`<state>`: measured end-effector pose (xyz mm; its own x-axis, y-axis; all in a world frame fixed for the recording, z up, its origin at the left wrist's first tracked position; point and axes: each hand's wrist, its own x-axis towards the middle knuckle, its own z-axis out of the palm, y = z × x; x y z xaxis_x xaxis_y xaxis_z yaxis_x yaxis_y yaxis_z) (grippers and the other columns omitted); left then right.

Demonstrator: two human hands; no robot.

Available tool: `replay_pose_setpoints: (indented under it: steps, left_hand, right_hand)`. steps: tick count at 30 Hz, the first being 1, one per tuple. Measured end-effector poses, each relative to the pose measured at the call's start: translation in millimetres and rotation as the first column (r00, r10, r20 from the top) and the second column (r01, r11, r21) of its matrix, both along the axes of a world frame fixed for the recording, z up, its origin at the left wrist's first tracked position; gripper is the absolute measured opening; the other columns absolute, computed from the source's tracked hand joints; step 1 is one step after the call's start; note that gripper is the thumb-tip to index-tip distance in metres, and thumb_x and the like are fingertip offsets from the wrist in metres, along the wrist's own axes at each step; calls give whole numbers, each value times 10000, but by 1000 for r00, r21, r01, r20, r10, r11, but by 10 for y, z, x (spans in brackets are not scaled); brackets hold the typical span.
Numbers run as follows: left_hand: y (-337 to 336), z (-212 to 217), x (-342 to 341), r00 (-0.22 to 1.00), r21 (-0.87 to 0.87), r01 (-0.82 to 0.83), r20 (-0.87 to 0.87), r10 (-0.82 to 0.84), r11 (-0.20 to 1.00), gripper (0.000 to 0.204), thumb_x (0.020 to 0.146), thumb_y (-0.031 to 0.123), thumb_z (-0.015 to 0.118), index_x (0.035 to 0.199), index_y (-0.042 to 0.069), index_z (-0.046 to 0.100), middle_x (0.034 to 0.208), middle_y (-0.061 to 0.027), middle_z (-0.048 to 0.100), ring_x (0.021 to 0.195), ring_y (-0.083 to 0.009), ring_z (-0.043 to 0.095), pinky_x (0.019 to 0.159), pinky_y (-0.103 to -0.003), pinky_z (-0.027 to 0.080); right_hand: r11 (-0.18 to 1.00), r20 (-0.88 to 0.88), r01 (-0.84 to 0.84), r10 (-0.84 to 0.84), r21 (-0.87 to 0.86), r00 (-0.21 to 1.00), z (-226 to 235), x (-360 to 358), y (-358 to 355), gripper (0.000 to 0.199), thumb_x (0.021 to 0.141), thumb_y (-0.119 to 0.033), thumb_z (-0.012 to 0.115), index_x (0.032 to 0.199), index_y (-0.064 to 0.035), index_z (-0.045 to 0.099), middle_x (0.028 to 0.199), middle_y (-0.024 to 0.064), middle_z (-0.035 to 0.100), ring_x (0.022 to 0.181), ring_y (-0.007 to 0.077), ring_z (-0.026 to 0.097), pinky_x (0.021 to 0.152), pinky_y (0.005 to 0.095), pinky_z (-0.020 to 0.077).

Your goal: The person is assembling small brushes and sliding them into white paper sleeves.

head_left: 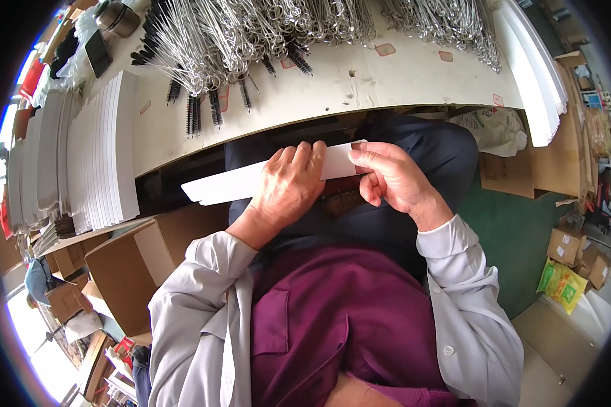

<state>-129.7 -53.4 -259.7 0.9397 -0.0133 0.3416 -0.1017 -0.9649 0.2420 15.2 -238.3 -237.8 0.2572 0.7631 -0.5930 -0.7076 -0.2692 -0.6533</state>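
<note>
A long, narrow white cardboard box [227, 184] lies level above my lap, beyond the edge of the table. My left hand [288, 182] is closed over the middle of it, fingers across the top face. At the box's right end, my right hand [399, 178] pinches the end flap between thumb and index finger, its other fingers curled. A darker patch shows at that end, partly covered by the thumb. On the table ahead lie bunches of wire-handled brushes [210, 41] with looped ends and black bristles.
Flat white boxes [108, 152] stand in a row at the table's left, and more white boxes [533, 74] lie at its right edge. A metal flask [117, 18] and a dark flat device [98, 54] sit far left. An open carton [125, 261] is at lower left; a white sack [493, 130] lies under the table.
</note>
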Motion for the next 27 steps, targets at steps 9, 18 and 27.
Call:
replay_pose_setpoints:
  steps: [9,18,27]
  left_hand:
    - [72,143,71,976,-196,-42,-217,-2,980,613,721,165,810,1261,-14,581,1041,-149,680,946,-340,692,805,-440,571]
    - [124,247,36,987,-224,-27,-162,-10,974,618,746,189,816,1272,-30,575,1082,-180,676,969,-361,682,845,-445,562]
    - [157,425,105,975,-169,-9,-218,-28,986,669,759,211,825,1319,-41,559,1139,-175,672,1009,-349,677,885,-444,554]
  right_hand:
    - [949,915,-218,133,-228,-380,177,-118,130,639,786,-184,824,1344,26,593,1288,169,639,1229,319,590,1078,412,461]
    - [908,888,-297,145,-294,-437,142,116,94,591,802,-166,802,1310,64,606,1241,177,644,1155,332,606,1058,427,476]
    - [903,860,-271,174,-334,-480,241,72,195,673,796,-199,833,1371,25,567,1279,178,616,1209,341,580,1058,456,480]
